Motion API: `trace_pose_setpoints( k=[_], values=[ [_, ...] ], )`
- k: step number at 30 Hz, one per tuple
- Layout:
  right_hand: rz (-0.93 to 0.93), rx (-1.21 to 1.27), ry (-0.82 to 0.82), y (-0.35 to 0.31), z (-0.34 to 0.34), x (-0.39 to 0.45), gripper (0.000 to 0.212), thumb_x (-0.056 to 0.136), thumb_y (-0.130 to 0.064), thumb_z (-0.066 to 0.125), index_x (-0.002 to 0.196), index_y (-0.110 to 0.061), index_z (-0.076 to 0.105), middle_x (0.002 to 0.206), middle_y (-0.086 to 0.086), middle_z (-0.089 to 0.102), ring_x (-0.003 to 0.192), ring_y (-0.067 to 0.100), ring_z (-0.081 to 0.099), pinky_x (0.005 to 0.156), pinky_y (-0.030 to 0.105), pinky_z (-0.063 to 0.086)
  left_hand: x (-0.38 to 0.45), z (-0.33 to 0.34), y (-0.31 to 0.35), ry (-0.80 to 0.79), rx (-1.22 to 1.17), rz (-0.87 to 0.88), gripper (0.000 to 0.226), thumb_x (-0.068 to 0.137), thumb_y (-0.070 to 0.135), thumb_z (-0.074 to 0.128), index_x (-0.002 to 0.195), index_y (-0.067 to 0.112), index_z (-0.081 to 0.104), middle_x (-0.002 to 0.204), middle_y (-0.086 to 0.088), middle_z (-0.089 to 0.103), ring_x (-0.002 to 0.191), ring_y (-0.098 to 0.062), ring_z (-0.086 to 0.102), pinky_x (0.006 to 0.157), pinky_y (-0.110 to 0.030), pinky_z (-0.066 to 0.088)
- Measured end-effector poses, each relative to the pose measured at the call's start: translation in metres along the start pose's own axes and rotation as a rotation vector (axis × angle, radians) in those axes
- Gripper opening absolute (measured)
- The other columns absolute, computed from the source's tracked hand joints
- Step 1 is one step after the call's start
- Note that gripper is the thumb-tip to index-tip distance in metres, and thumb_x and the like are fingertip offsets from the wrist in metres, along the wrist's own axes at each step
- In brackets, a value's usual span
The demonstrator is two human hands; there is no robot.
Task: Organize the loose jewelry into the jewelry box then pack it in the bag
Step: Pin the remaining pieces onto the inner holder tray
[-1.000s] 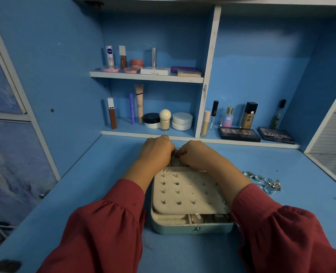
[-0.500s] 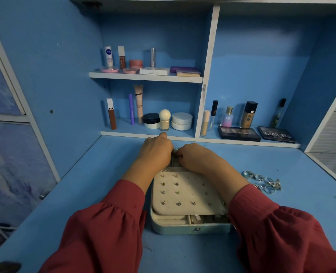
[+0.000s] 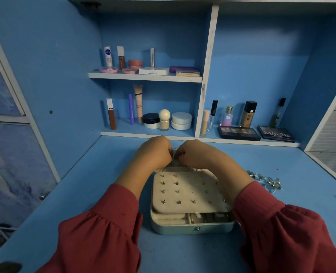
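Note:
A pale green jewelry box (image 3: 192, 229) lies open on the blue desk. A cream earring panel (image 3: 189, 192) studded with several earrings covers most of it. Beyond the panel's far edge, my left hand (image 3: 153, 152) and my right hand (image 3: 198, 154) meet with their fingers curled. Between them they pinch a small silvery piece of jewelry (image 3: 175, 154), mostly hidden by the fingers. A cluster of loose silver rings (image 3: 265, 180) lies on the desk to the right of the box. No bag is in view.
Shelves behind the box hold cosmetics: tubes, jars (image 3: 181, 121), bottles and two dark eyeshadow palettes (image 3: 238, 133). The lower shelf's white front edge (image 3: 135, 134) runs just behind my hands. A white frame (image 3: 329, 168) borders the desk on the right.
Both hands stay at the far edge of the box, with only small finger movements and a slight drift away from me. The box and the rings have not moved.

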State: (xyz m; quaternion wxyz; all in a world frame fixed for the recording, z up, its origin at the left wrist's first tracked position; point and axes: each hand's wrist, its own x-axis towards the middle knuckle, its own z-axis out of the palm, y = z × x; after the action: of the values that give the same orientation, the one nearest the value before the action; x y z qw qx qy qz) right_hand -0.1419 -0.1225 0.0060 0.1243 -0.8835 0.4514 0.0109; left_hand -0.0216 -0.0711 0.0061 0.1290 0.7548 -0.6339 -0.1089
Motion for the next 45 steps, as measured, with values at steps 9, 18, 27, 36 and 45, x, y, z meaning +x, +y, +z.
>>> trace_pose_setpoints(
  k=[9, 18, 27, 36, 45],
  values=[
    [-0.045, 0.065, 0.011, 0.0, -0.008, -0.008, 0.022, 0.09, -0.02, 0.057, 0.105, -0.022, 0.074, 0.096, 0.001, 0.069, 0.081, 0.016, 0.057, 0.068, 0.022, 0.044, -0.007, -0.007, -0.007, -0.101, -0.244, 0.042, 0.033, 0.079, -0.004, 0.065, 0.101, 0.019, 0.075, 0.097, 0.0, 0.07, 0.094, -0.02, 0.064, 0.089, -0.035, 0.054],
    [-0.052, 0.134, 0.025, 0.009, -0.015, -0.01, 0.011, 0.084, -0.02, 0.067, 0.087, -0.03, 0.072, 0.094, -0.008, 0.067, 0.082, 0.011, 0.062, 0.073, 0.028, 0.054, -0.005, -0.012, -0.02, -0.135, -0.203, 0.037, 0.023, 0.08, 0.002, 0.07, 0.097, 0.016, 0.076, 0.099, -0.002, 0.07, 0.093, -0.018, 0.064, 0.086, -0.031, 0.053],
    [-0.11, 0.078, -0.054, 0.004, -0.011, -0.012, 0.01, 0.088, -0.019, 0.063, 0.093, -0.023, 0.072, 0.09, -0.009, 0.063, 0.085, 0.011, 0.056, 0.07, 0.02, 0.044, -0.002, -0.006, -0.021, -0.136, -0.236, 0.097, 0.028, 0.084, -0.004, 0.062, 0.094, 0.019, 0.073, 0.098, -0.003, 0.07, 0.092, -0.019, 0.065, 0.088, -0.033, 0.055],
    [-0.116, -0.006, -0.078, 0.003, -0.013, -0.012, 0.016, 0.095, -0.025, 0.051, 0.098, -0.017, 0.065, 0.095, 0.004, 0.061, 0.076, 0.013, 0.049, 0.064, 0.025, 0.037, 0.0, -0.002, -0.015, -0.138, -0.345, 0.118, 0.018, 0.092, 0.01, 0.056, 0.105, 0.017, 0.067, 0.105, -0.001, 0.067, 0.099, -0.017, 0.061, 0.088, -0.03, 0.05],
    [-0.091, 0.028, -0.057, 0.003, -0.009, -0.01, 0.013, 0.091, -0.02, 0.055, 0.094, -0.018, 0.068, 0.098, 0.003, 0.063, 0.082, 0.016, 0.054, 0.069, 0.027, 0.043, -0.003, -0.002, -0.015, -0.181, -0.303, 0.146, 0.02, 0.087, 0.011, 0.064, 0.106, 0.012, 0.068, 0.102, -0.005, 0.068, 0.096, -0.019, 0.063, 0.087, -0.033, 0.051]
  ],
)
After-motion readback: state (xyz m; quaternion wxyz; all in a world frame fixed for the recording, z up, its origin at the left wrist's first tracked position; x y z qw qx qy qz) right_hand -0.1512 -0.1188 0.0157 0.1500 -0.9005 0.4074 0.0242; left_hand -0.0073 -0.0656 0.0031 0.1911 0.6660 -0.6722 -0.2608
